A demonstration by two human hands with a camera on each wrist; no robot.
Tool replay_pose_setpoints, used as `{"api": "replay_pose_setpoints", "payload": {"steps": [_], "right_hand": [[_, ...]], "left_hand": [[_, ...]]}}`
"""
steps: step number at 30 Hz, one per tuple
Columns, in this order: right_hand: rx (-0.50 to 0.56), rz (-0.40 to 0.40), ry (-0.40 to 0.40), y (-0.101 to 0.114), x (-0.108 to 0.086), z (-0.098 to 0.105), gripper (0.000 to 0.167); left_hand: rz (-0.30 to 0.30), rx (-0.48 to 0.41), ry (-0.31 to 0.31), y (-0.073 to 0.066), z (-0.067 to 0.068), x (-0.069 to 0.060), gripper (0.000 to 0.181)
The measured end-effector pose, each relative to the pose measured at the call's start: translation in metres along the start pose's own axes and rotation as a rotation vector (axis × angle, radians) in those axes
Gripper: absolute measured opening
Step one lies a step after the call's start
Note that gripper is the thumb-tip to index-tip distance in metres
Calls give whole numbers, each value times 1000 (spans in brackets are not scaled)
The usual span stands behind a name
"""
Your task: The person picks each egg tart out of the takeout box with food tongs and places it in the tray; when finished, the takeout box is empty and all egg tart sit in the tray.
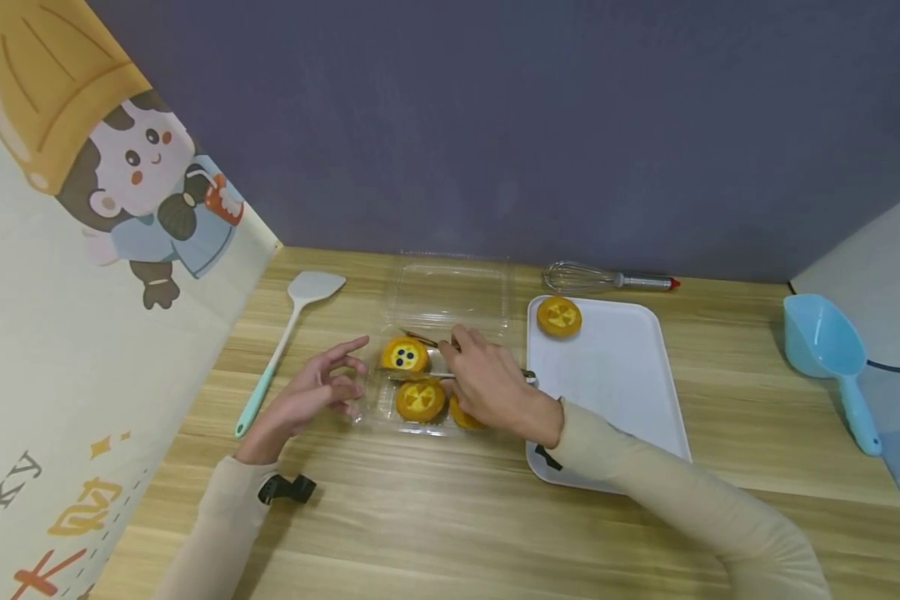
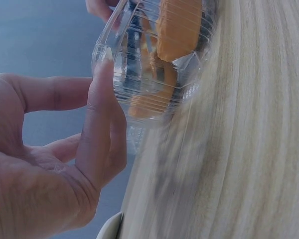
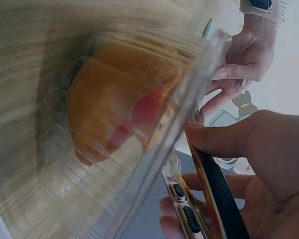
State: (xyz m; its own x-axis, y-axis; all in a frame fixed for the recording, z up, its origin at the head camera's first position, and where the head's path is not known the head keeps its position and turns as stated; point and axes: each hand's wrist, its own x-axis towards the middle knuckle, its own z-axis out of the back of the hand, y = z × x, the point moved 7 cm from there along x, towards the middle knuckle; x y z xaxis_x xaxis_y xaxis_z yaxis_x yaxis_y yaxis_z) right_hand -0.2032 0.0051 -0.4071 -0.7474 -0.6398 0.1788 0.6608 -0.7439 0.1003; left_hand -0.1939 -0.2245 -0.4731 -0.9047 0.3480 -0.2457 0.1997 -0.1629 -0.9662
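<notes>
A clear plastic clamshell box (image 1: 371, 400) stands with its lid (image 1: 450, 293) laid back. Inside are a tart with dark blue dots (image 1: 405, 355), a tart with yellow wedges (image 1: 421, 402) and another tart (image 1: 465, 414) partly under my right hand (image 1: 495, 383). That hand grips metal tongs (image 3: 209, 186) with dark handle inlays. Their two arms lie either side of the dotted tart; whether they touch it I cannot tell. At the box's left side, my left hand (image 1: 318, 387) has its fingers spread, with fingertips (image 2: 105, 62) against the clear wall.
Right of the box lies a white tray (image 1: 607, 375) with one tart (image 1: 559, 317) at its back left corner. A whisk (image 1: 607, 277) lies behind it. A spatula (image 1: 279, 350) is at the left, a blue scoop (image 1: 825, 342) at the far right. Walls border the table.
</notes>
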Motion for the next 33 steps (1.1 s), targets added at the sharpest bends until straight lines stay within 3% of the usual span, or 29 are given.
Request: {"api": "replay_pose_setpoints", "payload": {"steps": [15,24,33], "right_hand": [[42,-15,12,-5,1,-2,46],[66,-20,-17,-9,-4,-3,48],[91,-41,-71,-15,-11,10,47]], "left_hand": [[-1,14,-8,-1,2,-1,82],[-2,0,-17,0,-2,-1,82],[-6,-2,-18,0,-1,0,82]]}}
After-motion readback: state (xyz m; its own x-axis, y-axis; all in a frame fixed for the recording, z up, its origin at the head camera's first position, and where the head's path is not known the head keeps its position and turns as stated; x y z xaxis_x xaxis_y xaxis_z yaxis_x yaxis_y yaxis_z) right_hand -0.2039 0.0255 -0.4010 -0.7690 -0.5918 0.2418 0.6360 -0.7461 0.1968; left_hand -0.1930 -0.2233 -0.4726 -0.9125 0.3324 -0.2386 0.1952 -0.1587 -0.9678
